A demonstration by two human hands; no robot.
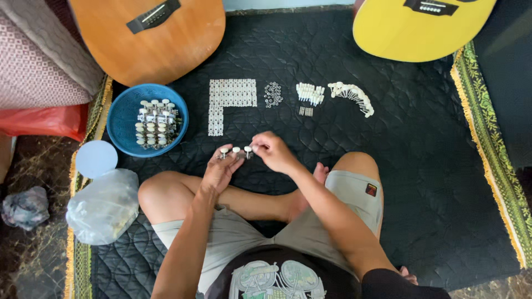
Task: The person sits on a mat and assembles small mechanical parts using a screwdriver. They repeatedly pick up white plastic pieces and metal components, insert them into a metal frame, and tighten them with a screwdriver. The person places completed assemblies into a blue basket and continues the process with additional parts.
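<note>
I sit cross-legged on a black quilted mat (410,144). Both hands hold a strip of guitar tuning machines (235,151) with three pale knobs, just above the mat in front of my knees. My left hand (220,170) grips it from below at the left end. My right hand (272,151) pinches the right end with its fingertips. A blue bowl (123,111) at the left holds several more tuner strips (157,123).
Laid out on the mat are a block of small white parts (231,95), a cluster of metal washers (272,94), white pegs (310,94) and a curved row of white pins (351,97). A brown guitar body (149,39) and a yellow one (415,27) lie at the far edge. A plastic bag (104,206) and a round lid (96,159) lie left.
</note>
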